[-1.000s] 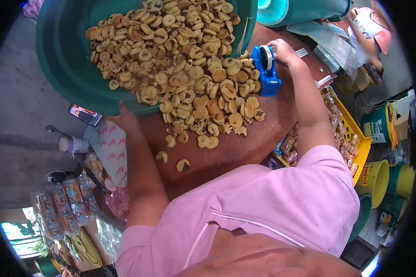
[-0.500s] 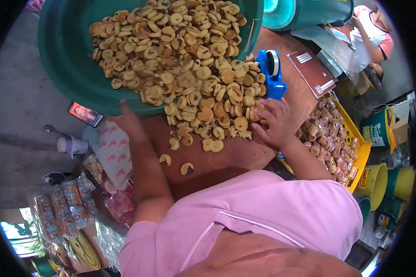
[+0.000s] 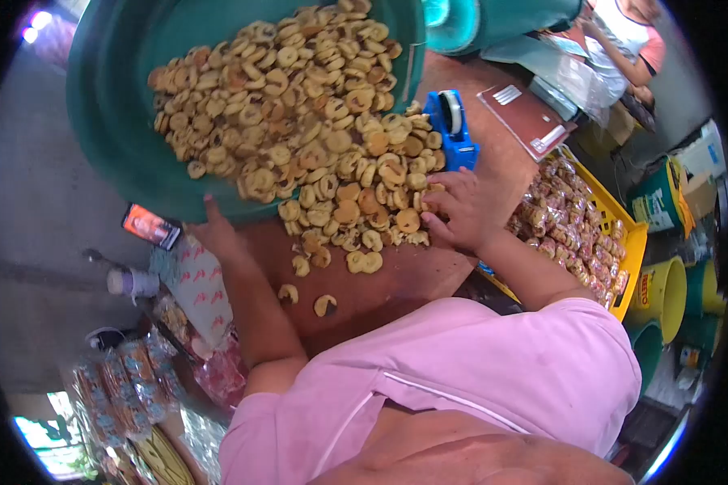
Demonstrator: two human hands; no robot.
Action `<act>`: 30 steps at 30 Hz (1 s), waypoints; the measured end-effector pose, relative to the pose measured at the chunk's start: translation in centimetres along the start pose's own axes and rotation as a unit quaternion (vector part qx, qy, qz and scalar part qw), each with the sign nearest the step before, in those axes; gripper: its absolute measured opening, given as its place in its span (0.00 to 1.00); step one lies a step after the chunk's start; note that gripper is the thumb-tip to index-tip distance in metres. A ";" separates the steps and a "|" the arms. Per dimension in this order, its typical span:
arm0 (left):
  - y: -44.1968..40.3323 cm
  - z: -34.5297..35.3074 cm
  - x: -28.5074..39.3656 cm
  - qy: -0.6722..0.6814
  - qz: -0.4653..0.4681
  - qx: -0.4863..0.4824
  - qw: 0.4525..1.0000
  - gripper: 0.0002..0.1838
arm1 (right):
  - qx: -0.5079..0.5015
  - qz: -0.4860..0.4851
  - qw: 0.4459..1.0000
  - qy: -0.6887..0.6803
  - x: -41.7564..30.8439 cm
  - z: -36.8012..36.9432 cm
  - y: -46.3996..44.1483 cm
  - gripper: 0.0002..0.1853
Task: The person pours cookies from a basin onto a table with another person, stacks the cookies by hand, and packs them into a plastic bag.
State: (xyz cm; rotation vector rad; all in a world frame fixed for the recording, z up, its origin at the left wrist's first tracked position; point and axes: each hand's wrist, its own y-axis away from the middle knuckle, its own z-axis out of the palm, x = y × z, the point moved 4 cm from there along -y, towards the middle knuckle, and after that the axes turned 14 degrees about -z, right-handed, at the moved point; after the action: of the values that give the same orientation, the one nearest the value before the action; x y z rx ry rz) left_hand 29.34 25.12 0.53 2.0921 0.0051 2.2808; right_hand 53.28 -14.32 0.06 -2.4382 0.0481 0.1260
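Observation:
A large green basin (image 3: 109, 129) lies tipped, with a heap of small round cookies (image 3: 315, 153) spilling over its near edge onto the reddish-brown tabletop (image 3: 404, 271). At the basin's lower left edge is my left hand (image 3: 220, 234), one finger up against its side; the other fingers are mostly hidden, and the hand seems closed on the rim. My right hand (image 3: 463, 214) rests at the right side of the heap, fingers spread and touching the outer cookies. Just beyond it stands a blue tape dispenser (image 3: 459, 145).
A phone (image 3: 150, 226) with a lit screen is left of the basin. On the right are a yellow crate (image 3: 635, 263) of packed cookies and a yellow bucket (image 3: 662, 299). A brown-red flat box (image 3: 526, 117) lies farther back, near another person (image 3: 623, 44). Wrapped packs (image 3: 129, 384) are lower left.
The whole view has shifted, so the basin, heap and tape dispenser appear farther left. Both hands keep nearly the same places against the basin and the cookies.

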 end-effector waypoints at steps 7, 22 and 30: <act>0.6 0.1 0.8 -0.045 0.011 0.035 0.998 0.35 | 0.024 0.009 1.000 -0.010 0.5 0.7 0.8 0.11; 9.4 -21.3 1.6 -0.104 0.142 0.129 0.976 0.12 | 0.015 -0.026 0.998 0.062 -2.5 -1.2 -1.7 0.12; 24.9 -29.5 6.6 -0.341 0.107 0.131 0.925 0.21 | 0.084 -0.075 0.986 0.122 0.0 0.9 0.8 0.13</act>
State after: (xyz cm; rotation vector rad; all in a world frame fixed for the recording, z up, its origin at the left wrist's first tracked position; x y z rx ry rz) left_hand -1.41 1.31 5.44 3.0516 0.0627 1.5726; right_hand 53.19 -14.33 -1.10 -2.2660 -0.0149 -0.2348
